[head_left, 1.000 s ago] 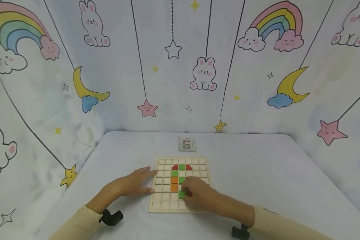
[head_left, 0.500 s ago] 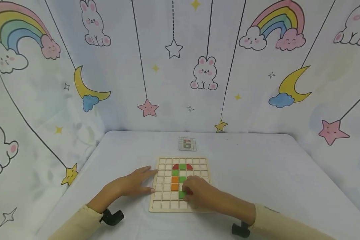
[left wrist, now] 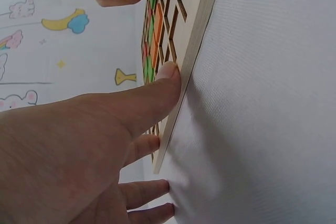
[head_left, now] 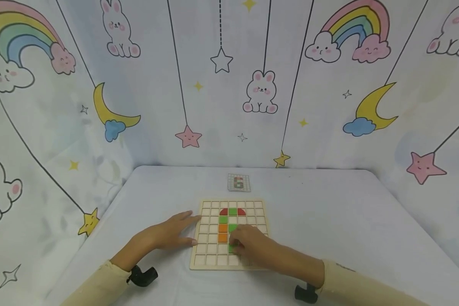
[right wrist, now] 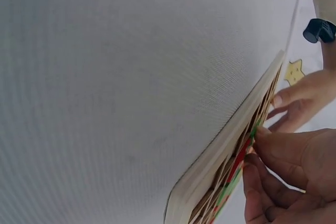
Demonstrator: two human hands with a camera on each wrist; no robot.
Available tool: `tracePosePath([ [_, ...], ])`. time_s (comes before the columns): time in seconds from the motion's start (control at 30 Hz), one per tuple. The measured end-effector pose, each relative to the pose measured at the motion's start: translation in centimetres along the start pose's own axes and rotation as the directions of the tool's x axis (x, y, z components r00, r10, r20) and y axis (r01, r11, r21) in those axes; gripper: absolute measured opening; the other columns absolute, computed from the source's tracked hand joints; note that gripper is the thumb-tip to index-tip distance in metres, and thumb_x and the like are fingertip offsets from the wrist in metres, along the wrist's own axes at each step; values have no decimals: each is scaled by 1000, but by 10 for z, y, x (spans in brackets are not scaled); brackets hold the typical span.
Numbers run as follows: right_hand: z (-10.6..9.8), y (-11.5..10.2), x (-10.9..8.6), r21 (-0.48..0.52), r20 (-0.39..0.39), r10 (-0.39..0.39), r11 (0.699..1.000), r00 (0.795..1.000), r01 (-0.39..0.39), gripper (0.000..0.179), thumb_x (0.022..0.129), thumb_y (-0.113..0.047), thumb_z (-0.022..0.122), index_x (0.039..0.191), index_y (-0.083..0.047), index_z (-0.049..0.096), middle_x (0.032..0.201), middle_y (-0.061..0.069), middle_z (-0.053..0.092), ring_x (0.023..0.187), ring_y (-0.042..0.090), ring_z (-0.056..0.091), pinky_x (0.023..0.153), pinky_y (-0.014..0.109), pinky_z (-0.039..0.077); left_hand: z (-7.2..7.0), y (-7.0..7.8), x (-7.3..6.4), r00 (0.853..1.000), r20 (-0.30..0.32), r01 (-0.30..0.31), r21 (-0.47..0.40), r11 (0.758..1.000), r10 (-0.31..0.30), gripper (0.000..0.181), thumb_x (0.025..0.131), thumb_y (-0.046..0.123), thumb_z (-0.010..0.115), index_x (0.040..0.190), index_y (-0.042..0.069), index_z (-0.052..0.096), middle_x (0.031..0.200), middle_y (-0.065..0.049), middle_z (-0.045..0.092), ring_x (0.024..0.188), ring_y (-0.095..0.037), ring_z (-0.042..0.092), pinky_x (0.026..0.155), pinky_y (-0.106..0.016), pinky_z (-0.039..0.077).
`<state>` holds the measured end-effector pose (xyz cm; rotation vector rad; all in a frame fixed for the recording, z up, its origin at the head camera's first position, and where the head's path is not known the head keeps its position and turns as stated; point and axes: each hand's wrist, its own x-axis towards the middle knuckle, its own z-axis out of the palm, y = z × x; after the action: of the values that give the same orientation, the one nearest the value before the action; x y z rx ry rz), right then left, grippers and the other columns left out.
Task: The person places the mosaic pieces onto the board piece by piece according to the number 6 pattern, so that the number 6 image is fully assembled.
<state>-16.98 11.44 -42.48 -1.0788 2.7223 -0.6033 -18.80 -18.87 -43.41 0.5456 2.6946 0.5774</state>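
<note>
A wooden grid board (head_left: 210, 258) lies on the white table, holding green, orange and red tiles in its cells. My left hand (head_left: 170, 233) rests at its left side, thumb and a finger touching the edge, fingers fairly straight. Over the lower middle cells, my right hand (head_left: 254, 244) has its fingers curled, thumb and fingertips at a green tile (head_left: 231, 249). In the right wrist view a red tile (right wrist: 239, 160) lies in the board beside those fingertips. Two orange tiles (head_left: 223, 233) sit in the column to the left. The right hand hides several cells.
A small card (head_left: 239, 182) printed with a coloured 6 on a grid lies behind the board. Black wrist cameras (head_left: 143, 277) sit on both wrists. A patterned cloth (head_left: 222, 110) hangs behind and beside the table.
My right fingertips have shifted slightly, now covering more of the lower green tile. The dark red piece seen under them earlier is hidden in the head view. My left hand stays put.
</note>
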Motion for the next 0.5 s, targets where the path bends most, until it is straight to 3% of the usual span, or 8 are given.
tracePosePath([
  [0.27,1,1,-3,-64,-20,-16,998,1000,15,12,92,-10,82,101,-15,77,93,-11,65,87,3,55,84,23,56,0,1,0,1000,3,5,-4,1000,-5,81,97,49,74,163,17,41,170,-24,28,157,-46,27,123,-66,32],
  [0.5,-1,4,-6,-102,-3,24,995,1000,-24,12,91,-11,83,100,-18,78,92,-13,65,89,7,55,88,26,56,-1,2,-1,1000,4,8,-1,1000,-8,81,97,48,75,163,17,41,170,-24,28,157,-46,28,123,-66,32],
])
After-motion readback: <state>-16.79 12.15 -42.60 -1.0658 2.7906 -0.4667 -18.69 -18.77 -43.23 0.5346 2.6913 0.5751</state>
